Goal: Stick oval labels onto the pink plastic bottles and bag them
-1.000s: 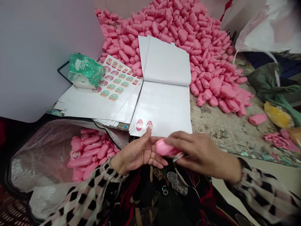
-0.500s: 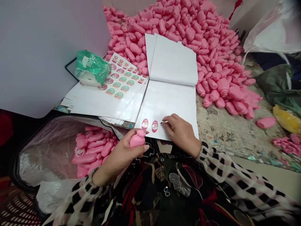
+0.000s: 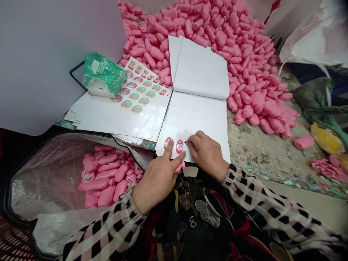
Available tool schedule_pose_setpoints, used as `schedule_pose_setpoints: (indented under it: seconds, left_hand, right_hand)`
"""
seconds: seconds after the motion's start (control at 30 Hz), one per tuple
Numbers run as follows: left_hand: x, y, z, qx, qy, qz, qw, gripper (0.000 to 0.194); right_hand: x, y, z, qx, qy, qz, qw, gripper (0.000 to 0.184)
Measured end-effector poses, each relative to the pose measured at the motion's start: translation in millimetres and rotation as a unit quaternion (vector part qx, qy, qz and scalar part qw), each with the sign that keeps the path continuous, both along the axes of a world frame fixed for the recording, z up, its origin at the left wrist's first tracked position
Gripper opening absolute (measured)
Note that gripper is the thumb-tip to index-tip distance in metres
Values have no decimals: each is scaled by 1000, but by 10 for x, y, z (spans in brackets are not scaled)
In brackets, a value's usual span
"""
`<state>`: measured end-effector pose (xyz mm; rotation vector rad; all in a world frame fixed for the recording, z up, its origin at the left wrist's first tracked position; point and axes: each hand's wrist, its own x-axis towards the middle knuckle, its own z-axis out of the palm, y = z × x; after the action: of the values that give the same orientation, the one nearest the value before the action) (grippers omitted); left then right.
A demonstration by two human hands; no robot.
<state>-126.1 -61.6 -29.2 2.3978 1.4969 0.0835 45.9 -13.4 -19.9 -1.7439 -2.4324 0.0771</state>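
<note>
My left hand point(image 3: 160, 177) is closed round a small pink plastic bottle point(image 3: 180, 166), mostly hidden beneath the palm with only its neck end showing. Its index and another finger stretch onto the white sticker sheet point(image 3: 195, 116), one fingertip over an oval pink sticker point(image 3: 168, 140). A second oval sticker point(image 3: 179, 146) lies between that finger and my right hand point(image 3: 207, 154). Pinched in my right fingers is a small thin tool with a dark tip point(image 3: 186, 142), close to the second sticker's right edge; its kind is too small to make out.
A heap of pink bottles point(image 3: 201, 21) covers the back of the table. At left lie printed sticker sheets point(image 3: 108, 112) under a green plastic packet point(image 3: 103, 74). An open bag point(image 3: 35, 181) below holds pink bottles bearing stickers. One bottle point(image 3: 303, 142) lies apart at right.
My left hand has moved right and forward with the bottle, turning palm down, and its fingers now rest on the sheet by the stickers. My right hand has barely moved.
</note>
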Motion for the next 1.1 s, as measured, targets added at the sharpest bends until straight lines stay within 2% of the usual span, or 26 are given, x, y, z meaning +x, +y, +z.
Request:
schedule_pose_setpoints:
  seconds: [0.27,0.47,0.57,0.67,0.77,0.93,1.03,1.1]
  left_hand:
    - [25,-36,-72,21,14,7,1000,58]
    - [84,-80,-148,29,12,22,999,62]
    - [99,-86,-168,35,17,23,999,64]
    - [101,-87,-156,43,17,21,999,67]
    - [97,-86,-127,46,14,22,999,68]
    - [92,-86,-111,37,18,24,999,62]
    - [93,-87,-127,34,18,23,999,57]
    - [87,-86,-142,32,13,24,999,57]
  right_hand:
    - [85,75,-41,-53,101,3,993,17]
    - [57,6,-145,-74,186,-41,979,14]
    - [6,-13,-139,-75,188,-67,977,19]
    - [-38,5,-81,-73,148,-83,983,23]
    - [-80,26,-2,-51,93,-66,992,22]
    - [-187,-28,137,52,-19,16,998,23]
    - [-220,-67,271,101,-25,37,994,30]
    - [-190,-63,369,114,9,20,993,33]
